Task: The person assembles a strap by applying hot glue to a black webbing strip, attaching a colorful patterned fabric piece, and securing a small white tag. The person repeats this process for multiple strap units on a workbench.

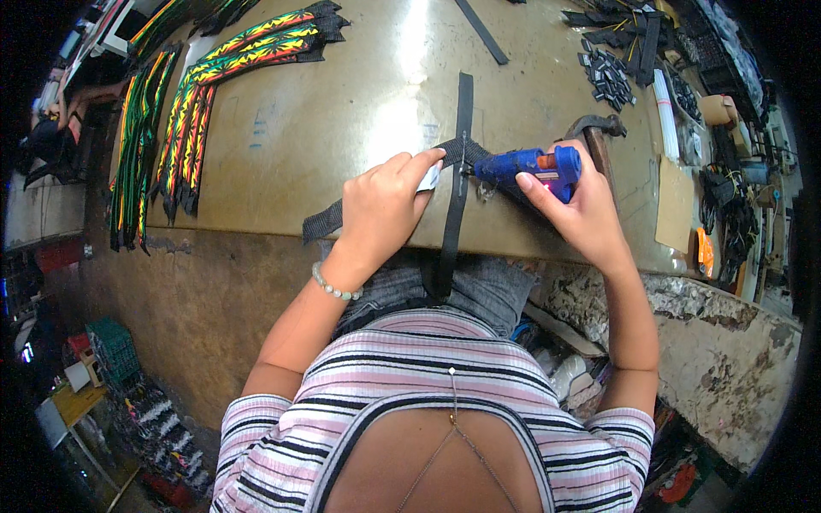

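My right hand (581,205) is wrapped around a blue glue gun (517,165). The gun's nozzle points left and meets a narrow black strap (463,107), which runs away from me across the table and hangs over its near edge. Beneath it, crosswise, lies a wider black woven strap (323,224). My left hand (385,201) is closed over this wider strap, its index fingertip beside the crossing. Between the thumb and fingers of that hand shows a small white piece (430,178), partly hidden.
A hammer (597,128) lies just beyond my right hand. Bundles of colourful patterned straps (184,128) fill the far left. At the far right are a pile of small black pieces (605,75), white sticks (664,111) and brown cardboard (676,201). Another black strap (483,32) lies far ahead.
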The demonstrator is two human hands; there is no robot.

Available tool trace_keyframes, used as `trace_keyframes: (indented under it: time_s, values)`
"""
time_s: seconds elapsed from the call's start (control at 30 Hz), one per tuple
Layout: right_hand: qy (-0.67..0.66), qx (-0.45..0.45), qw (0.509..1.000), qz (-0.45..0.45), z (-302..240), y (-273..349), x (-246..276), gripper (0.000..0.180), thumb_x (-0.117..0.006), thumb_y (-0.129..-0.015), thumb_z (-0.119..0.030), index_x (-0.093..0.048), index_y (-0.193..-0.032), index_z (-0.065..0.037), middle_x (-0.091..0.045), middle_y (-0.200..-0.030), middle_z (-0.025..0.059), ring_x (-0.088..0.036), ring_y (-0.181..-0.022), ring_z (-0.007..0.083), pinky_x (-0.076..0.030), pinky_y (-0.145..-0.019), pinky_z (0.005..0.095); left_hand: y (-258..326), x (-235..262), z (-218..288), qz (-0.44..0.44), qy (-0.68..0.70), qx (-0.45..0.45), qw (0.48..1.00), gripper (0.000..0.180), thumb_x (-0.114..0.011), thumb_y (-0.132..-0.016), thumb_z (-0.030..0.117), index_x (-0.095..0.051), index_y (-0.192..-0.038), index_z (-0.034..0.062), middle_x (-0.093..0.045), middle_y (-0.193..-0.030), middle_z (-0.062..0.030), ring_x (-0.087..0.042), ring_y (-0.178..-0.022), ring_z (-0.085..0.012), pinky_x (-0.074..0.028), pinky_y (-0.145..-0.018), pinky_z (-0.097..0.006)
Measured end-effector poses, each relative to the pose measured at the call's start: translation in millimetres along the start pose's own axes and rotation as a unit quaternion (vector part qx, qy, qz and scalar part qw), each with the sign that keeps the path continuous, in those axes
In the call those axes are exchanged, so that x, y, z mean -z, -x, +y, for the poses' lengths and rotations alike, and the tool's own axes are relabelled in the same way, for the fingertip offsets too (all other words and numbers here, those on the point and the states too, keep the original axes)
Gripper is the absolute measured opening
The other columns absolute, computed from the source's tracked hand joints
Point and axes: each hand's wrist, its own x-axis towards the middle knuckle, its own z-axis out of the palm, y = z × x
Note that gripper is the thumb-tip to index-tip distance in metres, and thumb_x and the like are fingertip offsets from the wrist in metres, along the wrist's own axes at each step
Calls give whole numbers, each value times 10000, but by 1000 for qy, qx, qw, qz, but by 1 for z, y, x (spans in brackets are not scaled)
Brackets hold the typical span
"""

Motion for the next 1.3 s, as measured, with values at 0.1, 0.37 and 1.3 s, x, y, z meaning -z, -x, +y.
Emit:
trace_keyframes:
  time_s: [0.1,0.37,1.3]
  values:
    - [-9,-13,1000,-19,-3,4,-1,468,-780,-855,-349,-558,-1072,1,-725,-845,132,-695,-745,190,-531,-695,319,0,0,0,-4,-4,0,1000,173,-697,-886,208,-718,-1056,189,-663,-759,-61,-661,-658,-255,-500,-541,-366]
    - [-276,-87,957,26,32,36,29,416,-756,-886,-341,-582,-1124,-47,-724,-898,70,-615,-658,92,-485,-608,266,-5,6,3,15,55,18,998,167,-662,-929,214,-730,-1066,146,-658,-766,-87,-655,-646,-222,-492,-555,-352]
    - [-525,-90,846,-41,-34,9,-62,202,-664,-935,-39,-609,-1097,69,-658,-855,64,-623,-705,90,-534,-624,227,-18,20,18,-4,664,299,685,396,-471,-1053,394,-570,-1169,29,-416,-800,58,-332,-592,-17,-267,-484,-177]
